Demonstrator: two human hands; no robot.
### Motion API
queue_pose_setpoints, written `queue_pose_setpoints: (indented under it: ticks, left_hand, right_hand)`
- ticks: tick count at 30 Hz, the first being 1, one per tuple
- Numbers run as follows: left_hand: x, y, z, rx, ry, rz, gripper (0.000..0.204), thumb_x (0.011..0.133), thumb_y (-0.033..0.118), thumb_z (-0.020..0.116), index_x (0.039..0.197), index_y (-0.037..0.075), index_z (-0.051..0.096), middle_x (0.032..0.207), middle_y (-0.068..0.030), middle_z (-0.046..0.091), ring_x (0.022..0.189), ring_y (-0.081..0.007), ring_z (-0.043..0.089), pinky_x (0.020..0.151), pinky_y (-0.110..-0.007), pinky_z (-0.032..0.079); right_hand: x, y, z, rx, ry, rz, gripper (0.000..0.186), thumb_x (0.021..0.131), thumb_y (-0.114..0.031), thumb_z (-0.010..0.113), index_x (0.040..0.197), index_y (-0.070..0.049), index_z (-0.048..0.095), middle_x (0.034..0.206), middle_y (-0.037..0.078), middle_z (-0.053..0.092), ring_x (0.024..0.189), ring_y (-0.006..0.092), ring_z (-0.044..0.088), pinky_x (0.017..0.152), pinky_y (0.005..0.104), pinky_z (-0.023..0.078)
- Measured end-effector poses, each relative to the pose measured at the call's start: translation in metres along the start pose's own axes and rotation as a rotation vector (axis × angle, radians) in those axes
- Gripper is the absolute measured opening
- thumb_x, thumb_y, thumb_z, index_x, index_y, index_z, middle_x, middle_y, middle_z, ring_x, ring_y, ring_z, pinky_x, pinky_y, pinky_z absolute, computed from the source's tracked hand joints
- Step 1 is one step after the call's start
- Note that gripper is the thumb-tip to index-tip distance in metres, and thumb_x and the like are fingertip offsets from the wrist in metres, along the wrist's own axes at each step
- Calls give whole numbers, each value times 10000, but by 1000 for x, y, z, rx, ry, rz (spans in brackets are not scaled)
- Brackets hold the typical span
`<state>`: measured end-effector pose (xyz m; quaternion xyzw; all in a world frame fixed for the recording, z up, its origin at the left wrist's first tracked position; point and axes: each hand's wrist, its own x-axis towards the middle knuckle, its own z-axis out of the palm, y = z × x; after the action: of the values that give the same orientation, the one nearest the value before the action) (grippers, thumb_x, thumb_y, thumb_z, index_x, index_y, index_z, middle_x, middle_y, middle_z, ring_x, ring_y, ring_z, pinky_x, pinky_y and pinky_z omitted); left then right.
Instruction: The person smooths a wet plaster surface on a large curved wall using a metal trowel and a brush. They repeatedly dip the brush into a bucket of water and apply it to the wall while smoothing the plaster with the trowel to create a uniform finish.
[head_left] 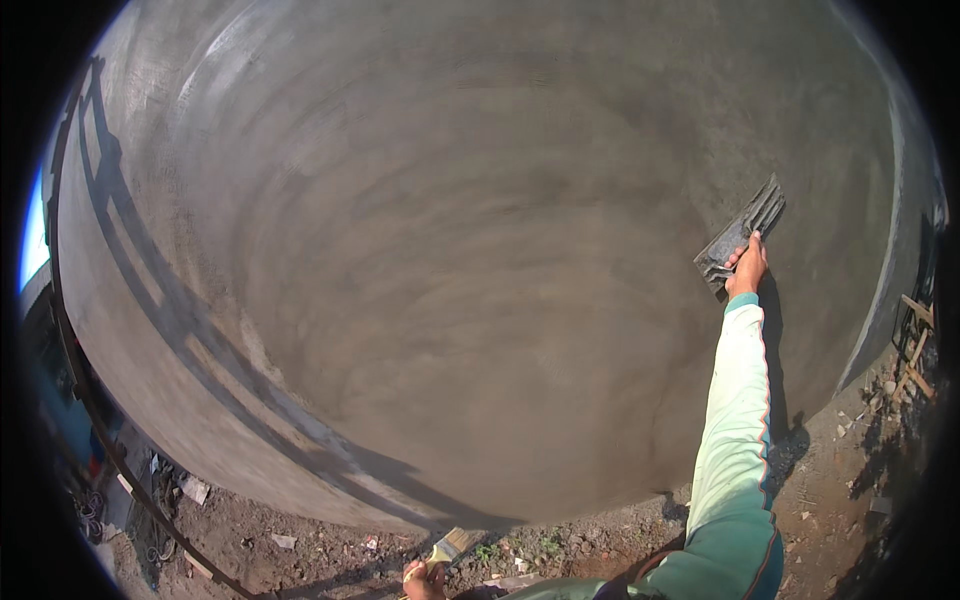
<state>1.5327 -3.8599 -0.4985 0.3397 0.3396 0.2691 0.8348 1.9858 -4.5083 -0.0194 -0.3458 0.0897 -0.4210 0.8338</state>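
My right hand (pixel 746 268) is closed round the handle of a plastering trowel (pixel 728 248), a grey, cement-smeared float with a ridged back. Its flat side lies against the grey plastered wall (pixel 480 260), on the right part of it. Sweeping curved marks and darker damp patches show on the plaster. Low at the bottom edge, my left hand (pixel 424 580) grips a paintbrush (pixel 452 546) with pale bristles pointing up and right. The brush is apart from the wall, as far as I can tell.
Rubble and soil (pixel 310 550) with scraps run along the wall's foot. At the far right lie wooden pieces (pixel 918 345). A dark, thin curved bar (pixel 110 450) runs down the left side, and a ladder-like shadow falls across the wall's left part.
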Motion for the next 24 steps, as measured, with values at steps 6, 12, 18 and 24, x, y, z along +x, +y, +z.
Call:
queue_pose_setpoints:
  ticks: [6,12,18,24]
  left_hand:
    - [-46,-8,51,-37,13,-27,156,974,99,632,1119,103,573,1092,-143,706,968,-349,702,859,-523,603]
    - [-79,-21,129,-74,-129,-9,214,955,45,662,1130,107,555,1109,-152,718,893,-344,731,797,-496,633]
    - [-93,-37,173,-71,-223,10,219,939,51,693,1111,101,567,1119,-163,724,853,-340,740,783,-497,644]
    - [-100,-48,136,23,-41,-40,152,968,62,648,1088,110,568,1151,-155,703,928,-363,715,819,-525,610]
  right_hand:
    - [-61,-18,88,71,-623,-144,465,1060,-350,623,1425,-66,569,671,-18,499,463,61,435,400,237,360]
    - [-203,-10,204,-394,-923,-657,605,989,-408,661,1400,28,582,1195,295,710,1169,430,676,984,465,538]
    - [-302,37,185,-966,-1396,-970,599,957,-387,707,1433,-55,557,957,177,764,867,398,751,764,505,600]
    - [-192,-32,217,-771,-832,-1318,524,958,-447,694,1379,-145,619,924,94,776,817,323,767,660,449,608]
